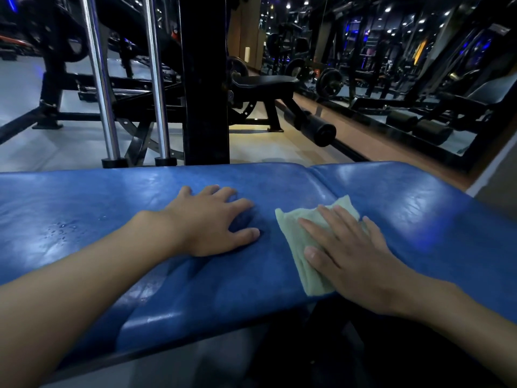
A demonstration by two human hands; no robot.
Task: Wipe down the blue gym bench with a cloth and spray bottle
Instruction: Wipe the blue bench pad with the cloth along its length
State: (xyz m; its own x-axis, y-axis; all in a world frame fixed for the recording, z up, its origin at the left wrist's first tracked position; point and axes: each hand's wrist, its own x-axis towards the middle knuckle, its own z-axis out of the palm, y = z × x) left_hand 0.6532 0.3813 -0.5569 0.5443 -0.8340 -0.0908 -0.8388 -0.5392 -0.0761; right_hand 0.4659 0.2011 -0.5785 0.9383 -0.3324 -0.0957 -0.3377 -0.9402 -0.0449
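The gym bench (112, 197) is blue with pale streaks; the cloth (293, 233) pale green; the far upright (205, 79) black, poles (98, 79) chrome, floor (70, 141) grey.

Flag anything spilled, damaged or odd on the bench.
Small droplets sit unwiped on the blue bench, left of the left hand. The right hand presses the cloth well to their right.

Black upright post (205, 79) centre back, two chrome rods (102, 79) just left of it. Black padded bench (265, 81) behind (flat, on grey floor (70, 144)). Weight plates (330, 82) further right, possibly a mirror reflection.
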